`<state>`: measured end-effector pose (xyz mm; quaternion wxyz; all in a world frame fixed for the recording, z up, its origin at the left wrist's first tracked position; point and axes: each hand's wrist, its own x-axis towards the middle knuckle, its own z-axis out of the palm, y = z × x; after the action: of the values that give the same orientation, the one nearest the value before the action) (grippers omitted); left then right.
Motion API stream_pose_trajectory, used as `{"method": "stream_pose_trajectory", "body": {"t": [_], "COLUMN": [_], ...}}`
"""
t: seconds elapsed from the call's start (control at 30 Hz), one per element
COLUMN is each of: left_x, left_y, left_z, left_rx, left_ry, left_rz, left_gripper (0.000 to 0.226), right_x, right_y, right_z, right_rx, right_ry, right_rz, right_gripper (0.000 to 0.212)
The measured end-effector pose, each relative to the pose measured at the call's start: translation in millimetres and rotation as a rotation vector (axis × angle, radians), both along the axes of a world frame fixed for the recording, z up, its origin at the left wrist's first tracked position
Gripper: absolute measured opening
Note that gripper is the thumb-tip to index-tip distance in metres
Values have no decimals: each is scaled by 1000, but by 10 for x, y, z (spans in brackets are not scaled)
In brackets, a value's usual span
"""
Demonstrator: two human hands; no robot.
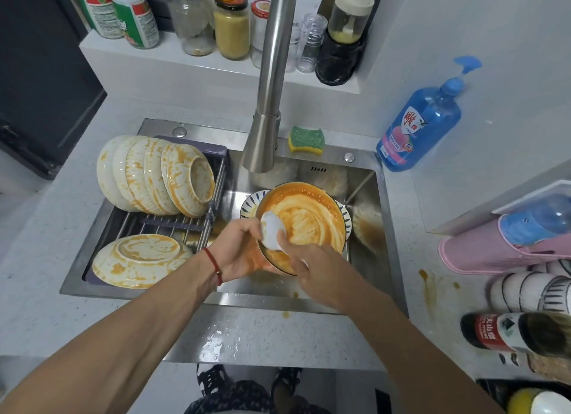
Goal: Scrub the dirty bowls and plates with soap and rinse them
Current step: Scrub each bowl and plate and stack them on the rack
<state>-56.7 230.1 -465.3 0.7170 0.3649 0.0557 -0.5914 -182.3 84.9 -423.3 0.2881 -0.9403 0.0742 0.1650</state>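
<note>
Pale speckled worktop [46, 228] w/ orange stains at right. White wall [494, 27] behind. Raised white ledge [160, 58] carried jars. Dark cabinet [40, 74] at left. Lighting even.

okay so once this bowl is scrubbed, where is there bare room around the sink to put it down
Bare counter lies left of the sink, and a wet strip runs along its front edge. The rack is crowded with dirty plates; right of the sink, striped bowls and bottles fill the counter. Both hands are on the bowl.
</note>
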Motion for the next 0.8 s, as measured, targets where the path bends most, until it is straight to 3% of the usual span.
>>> {"method": "stream_pose_trajectory", "body": {"t": [0.1, 0.27, 0.37, 0.47, 0.53, 0.67, 0.8], "left_x": [-20, -78, -17, 42, 58, 103, 105], "left_y": [-27, -97, -117, -140, -153, -140, -129], "left_z": [-52, -120, -139, -191, -195, -151, -138], "left_rx": [141, 328, 410, 482, 489, 426, 415], "left_ry": [-43, -115, -191, -284, -320, -193, -113], "left_rz": [65, 144, 118, 110, 82, 44, -23], "left_gripper": [61, 56, 54, 53, 56, 63, 53], "right_x": [-182, -275, -348, -364, -380, -361, -295], "right_y": [-153, -452, -472, -678, -698, -599, -539], "right_z": [56, 2, -164, -392, -460, -507, -438], "right_rx": [-139, -384, -315, -272, -186, -88, 41], "right_ry": [117, 208, 145, -28, -138, -241, -379], "right_rz": [162, 104, 110, -170, -293, -255, -403], "right_gripper": [54, 58, 55, 58, 72, 92, 77]}}
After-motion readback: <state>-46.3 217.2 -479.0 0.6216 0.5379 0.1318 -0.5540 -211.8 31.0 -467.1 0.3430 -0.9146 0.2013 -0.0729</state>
